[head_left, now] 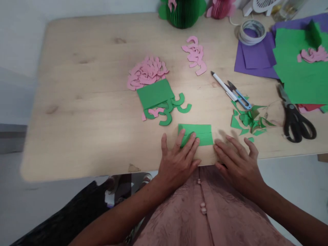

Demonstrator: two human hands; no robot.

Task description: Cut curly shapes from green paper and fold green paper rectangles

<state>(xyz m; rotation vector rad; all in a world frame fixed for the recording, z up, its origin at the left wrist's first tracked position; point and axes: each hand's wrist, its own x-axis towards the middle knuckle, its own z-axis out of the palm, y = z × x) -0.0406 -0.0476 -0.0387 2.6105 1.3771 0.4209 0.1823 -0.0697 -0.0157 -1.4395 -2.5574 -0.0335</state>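
A small green paper rectangle point(204, 135) with a crease or edge line across it lies flat near the table's front edge. My left hand point(178, 160) rests on its left part, fingers stretched and spread, covering that corner. Just beyond the paper's right edge, my right hand point(237, 159) lies on the tabletop with its fingers apart and holds nothing. Farther in, a larger green paper piece point(155, 94) covers part of a heap of pink paper cutouts point(147, 71). Curved green cutouts point(166, 118) poke out from its lower side.
Right of my hands are green paper scraps point(249, 119), black-handled scissors point(294, 119), small blue snips point(239, 95) and a white pen point(220, 82). Tape rolls point(252, 32) sit on purple paper point(258, 54) beside green sheets point(294, 78). More pink cutouts point(194, 54) lie mid-table.
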